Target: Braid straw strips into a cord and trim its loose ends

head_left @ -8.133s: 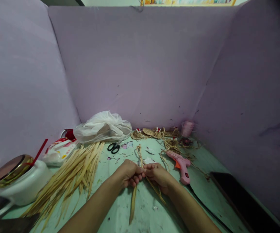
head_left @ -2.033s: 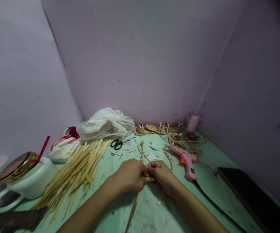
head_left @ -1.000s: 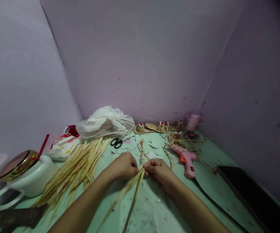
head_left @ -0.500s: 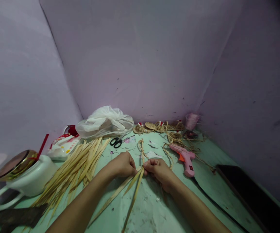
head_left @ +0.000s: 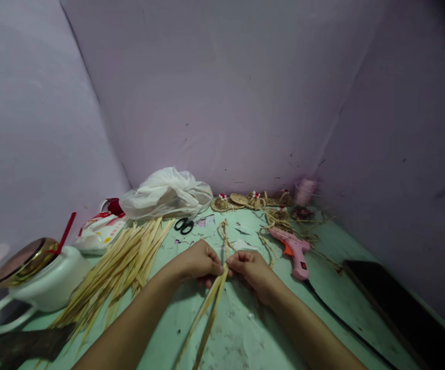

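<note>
Looks mid-braid left of the glue gun, left hand and right hand pinching straw strips; next cross probably wants snug tension.

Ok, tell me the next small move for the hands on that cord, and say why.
Probably cross one of the loose strips over the other, close to the cord. The right hand pinches where cord and strips meet, the left hand grips right beside it, and below them two strips run apart toward the person, uncrossed.
</note>
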`<action>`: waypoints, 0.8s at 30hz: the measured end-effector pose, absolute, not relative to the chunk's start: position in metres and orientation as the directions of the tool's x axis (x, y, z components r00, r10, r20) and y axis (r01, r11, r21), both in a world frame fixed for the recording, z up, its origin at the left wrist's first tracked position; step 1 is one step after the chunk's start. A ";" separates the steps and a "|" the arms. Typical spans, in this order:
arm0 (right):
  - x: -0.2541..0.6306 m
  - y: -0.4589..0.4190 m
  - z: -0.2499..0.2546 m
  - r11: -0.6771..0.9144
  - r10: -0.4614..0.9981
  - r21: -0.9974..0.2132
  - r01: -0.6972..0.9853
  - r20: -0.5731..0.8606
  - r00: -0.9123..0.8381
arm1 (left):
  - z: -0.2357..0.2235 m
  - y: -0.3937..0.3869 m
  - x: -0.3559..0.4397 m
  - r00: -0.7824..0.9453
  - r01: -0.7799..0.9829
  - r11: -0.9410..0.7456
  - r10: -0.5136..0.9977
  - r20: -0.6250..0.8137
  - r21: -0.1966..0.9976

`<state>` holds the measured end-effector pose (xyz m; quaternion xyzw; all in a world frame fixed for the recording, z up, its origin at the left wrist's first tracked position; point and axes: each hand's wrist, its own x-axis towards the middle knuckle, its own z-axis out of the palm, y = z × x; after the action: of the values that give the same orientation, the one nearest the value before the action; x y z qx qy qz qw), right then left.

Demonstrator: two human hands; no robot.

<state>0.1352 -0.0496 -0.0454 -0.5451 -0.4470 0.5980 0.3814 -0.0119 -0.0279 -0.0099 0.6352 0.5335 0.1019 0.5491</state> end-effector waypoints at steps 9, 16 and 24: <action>0.136 -0.049 -0.046 -0.318 0.942 -0.948 0.003 -0.316 -0.115 | -0.019 -0.023 -0.005 0.339 0.481 0.375 0.754 -0.563 0.793; 0.136 -0.048 -0.049 -0.361 0.928 -0.930 -0.063 -0.353 -0.119 | -0.017 -0.030 0.007 0.288 0.458 0.346 0.814 -0.504 0.819; 0.137 -0.049 -0.044 -0.388 0.915 -0.912 -0.136 -0.363 -0.175 | -0.020 -0.030 0.008 0.270 0.402 0.399 0.808 -0.523 0.824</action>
<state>0.1367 -0.0493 -0.0439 -0.5051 -0.3858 0.6623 0.3967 0.0083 -0.0300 -0.0201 0.5215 0.5801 0.1687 0.6026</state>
